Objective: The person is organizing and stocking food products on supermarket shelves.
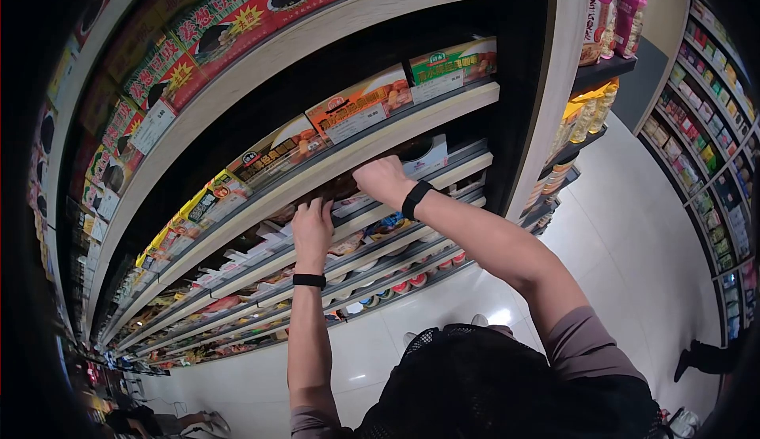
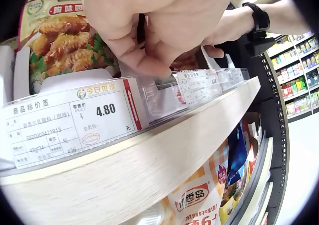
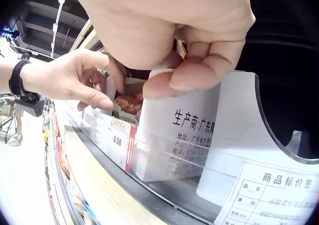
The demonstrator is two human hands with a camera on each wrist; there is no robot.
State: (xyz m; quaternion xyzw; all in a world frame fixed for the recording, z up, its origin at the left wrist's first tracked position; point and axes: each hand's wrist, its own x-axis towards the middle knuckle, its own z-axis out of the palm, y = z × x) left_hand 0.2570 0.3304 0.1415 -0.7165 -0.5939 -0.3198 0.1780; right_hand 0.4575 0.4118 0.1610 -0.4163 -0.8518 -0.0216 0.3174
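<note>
My left hand (image 2: 159, 21) reaches into the shelf in the left wrist view, curled fingers down behind the clear price strip. They are right over packets with pictured meat (image 3: 130, 104); I cannot tell whether they hold one. Next to it stands a packet with pictured chicken wings (image 2: 62, 48). To the right, my right hand (image 3: 169, 31) pinches the top edge of a white cardboard display box (image 3: 174, 120) printed with black text. Both hands (image 1: 312, 233) sit side by side under a shelf board in the head view.
Price labels (image 2: 75, 120) line the front of the pale wooden shelf edge (image 2: 134, 170). Orange and green boxes (image 1: 360, 106) fill the shelf above. Bagged goods (image 2: 194, 195) hang or stand lower down. A dark upright (image 1: 526, 59) bounds the right side, with an aisle floor (image 1: 609, 225) beyond.
</note>
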